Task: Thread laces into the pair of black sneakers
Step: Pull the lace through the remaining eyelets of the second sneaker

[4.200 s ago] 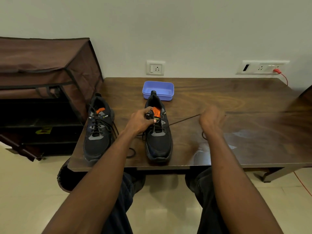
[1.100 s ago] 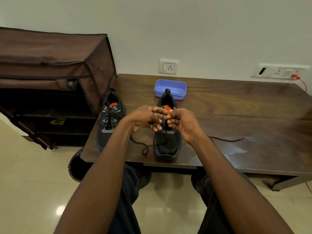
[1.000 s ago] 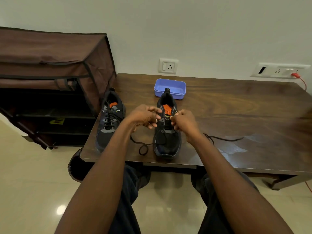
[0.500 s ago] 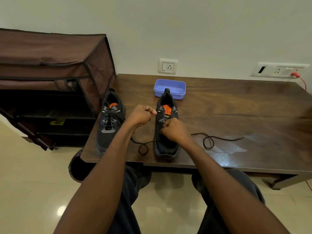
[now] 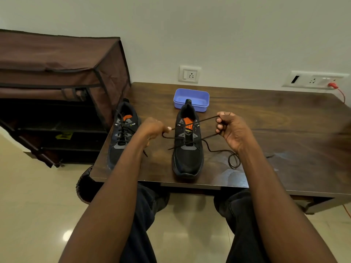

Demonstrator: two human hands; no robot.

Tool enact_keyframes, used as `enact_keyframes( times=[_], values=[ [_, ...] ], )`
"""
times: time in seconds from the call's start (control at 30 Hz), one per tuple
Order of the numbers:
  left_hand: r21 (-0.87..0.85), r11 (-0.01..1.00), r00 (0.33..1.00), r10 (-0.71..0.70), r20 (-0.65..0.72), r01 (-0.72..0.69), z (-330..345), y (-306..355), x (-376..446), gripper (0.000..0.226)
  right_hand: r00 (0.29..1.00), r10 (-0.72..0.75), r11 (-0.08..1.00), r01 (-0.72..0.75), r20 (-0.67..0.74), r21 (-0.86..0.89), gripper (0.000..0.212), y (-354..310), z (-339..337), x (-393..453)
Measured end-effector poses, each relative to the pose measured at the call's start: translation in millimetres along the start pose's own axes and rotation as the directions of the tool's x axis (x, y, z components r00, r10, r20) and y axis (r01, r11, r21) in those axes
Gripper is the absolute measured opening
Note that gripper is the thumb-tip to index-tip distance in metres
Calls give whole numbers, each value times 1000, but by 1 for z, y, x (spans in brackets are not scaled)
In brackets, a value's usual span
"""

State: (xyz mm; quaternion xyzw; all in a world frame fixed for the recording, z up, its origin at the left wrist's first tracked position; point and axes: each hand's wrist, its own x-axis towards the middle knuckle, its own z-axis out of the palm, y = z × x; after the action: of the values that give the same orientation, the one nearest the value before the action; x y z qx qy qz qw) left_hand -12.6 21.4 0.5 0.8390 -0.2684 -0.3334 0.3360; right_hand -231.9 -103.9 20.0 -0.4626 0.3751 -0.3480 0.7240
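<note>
Two black sneakers with orange tongues stand toe-towards-me on the wooden table (image 5: 275, 118). The left sneaker (image 5: 122, 135) is laced. The right sneaker (image 5: 188, 147) has a black lace (image 5: 209, 120) crossing over its tongue. My left hand (image 5: 153, 128) pinches one end of that lace to the left of the shoe. My right hand (image 5: 232, 130) grips the other strand, held up to the right of the shoe. The slack of the lace loops on the table by my right wrist.
A blue plastic tray (image 5: 190, 99) sits behind the right sneaker. A brown fabric shoe rack (image 5: 57, 88) stands left of the table. Wall sockets are behind, one with a red plug (image 5: 332, 85). My knees are under the table's front edge.
My hands have moved apart from over the right sneaker's tongue, pulling the lace ends out to either side. The slack on the table to the right has shortened into a small loop.
</note>
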Motion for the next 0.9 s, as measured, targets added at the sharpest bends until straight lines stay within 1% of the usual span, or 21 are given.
enact_keyframes(
  times=[0.03, 0.07, 0.1, 0.13, 0.17, 0.2, 0.23, 0.27, 0.3, 0.33, 0.4, 0.43, 0.5, 0.57, 0.6, 0.63, 0.67, 0.73, 0.77, 0.83, 0.9],
  values=[
    [212, 973, 995, -76, -70, 89, -1, -4, 1, 35, 999, 1, 998, -4, -48, -65, 14, 1, -2, 2],
    [375, 913, 983, -117, -143, 163, -3, -7, 1, 39, 997, 4, 992, -14, -78, -128, 15, 2, -3, 4],
    [445, 874, 972, -113, -206, 196, -3, -6, -5, 37, 996, 11, 984, -26, -87, -178, 15, 3, -2, 3],
    [448, 876, 970, -79, -231, 178, -2, -5, -8, 31, 997, 22, 975, -38, -73, -219, 13, 5, 1, 2],
    [380, 920, 979, -12, -205, 91, -1, -2, -10, 25, 998, 41, 965, -49, -37, -257, 11, 7, 6, -1],
    [235, 970, 985, 92, -147, -56, 1, 2, -11, 24, 998, 64, 953, -58, 13, -298, 9, 8, 11, -5],
    [56, 980, 980, 195, -48, -192, 3, 9, -18, 30, 994, 87, 938, -59, 66, -342, 6, 10, 17, -9],
    [-103, 955, 956, 286, 62, -279, 7, 16, -27, 38, 988, 103, 922, -52, 113, -383, 3, 12, 23, -12],
    [-208, 925, 926, 350, 143, -317, 11, 21, -33, 42, 983, 112, 911, -42, 148, -409, 4, 14, 28, -14],
    [-253, 909, 905, 381, 190, -330, 14, 24, -35, 39, 979, 116, 904, -34, 169, -425, 6, 16, 32, -15],
    [-243, 911, 884, 393, 254, -335, 19, 28, -40, 24, 978, 115, 898, -27, 175, -439, 10, 18, 36, -14],
    [-245, 913, 887, 384, 256, -325, 20, 29, -39, 17, 979, 111, 897, -25, 170, -441, 12, 18, 37, -13],
    [-279, 916, 920, 347, 183, -290, 20, 28, -36, 6, 981, 110, 900, -29, 161, -436, 11, 17, 34, -10],
    [-242, 936, 965, 263, -4, -256, 17, 26, -29, 11, 981, 130, 901, -56, 147, -430, 9, 14, 28, -6],
    [-174, 959, 971, 203, -130, -224, 15, 22, -24, 16, 980, 149, 899, -79, 132, -432, 12, 13, 24, -4],
    [-75, 981, 957, 153, -247, -176, 11, 18, -20, 19, 978, 169, 894, -102, 118, -437, 16, 11, 21, -2],
    [38, 993, 938, 118, -327, -111, 7, 15, -18, 19, 976, 187, 888, -121, 109, -443, 18, 10, 18, -1],
    [214, 977, 912, 76, -403, 13, 3, 12, -21, 14, 975, 204, 867, -140, 84, -478, 13, 11, 17, -1],
    [272, 961, 906, 63, -418, 58, 3, 13, -23, 16, 979, 199, 843, -143, 53, -519, 8, 12, 18, -2],
    [385, 916, 894, 79, -441, 109, 6, 14, -29, 19, 990, 136, 762, -128, -36, -635, 3, 17, 22, -3],
    [463, 875, 882, 103, -459, 139, 10, 14, -32, 19, 994, 95, 726, -108, -57, -680, 9, 19, 25, -1]
  ],
)
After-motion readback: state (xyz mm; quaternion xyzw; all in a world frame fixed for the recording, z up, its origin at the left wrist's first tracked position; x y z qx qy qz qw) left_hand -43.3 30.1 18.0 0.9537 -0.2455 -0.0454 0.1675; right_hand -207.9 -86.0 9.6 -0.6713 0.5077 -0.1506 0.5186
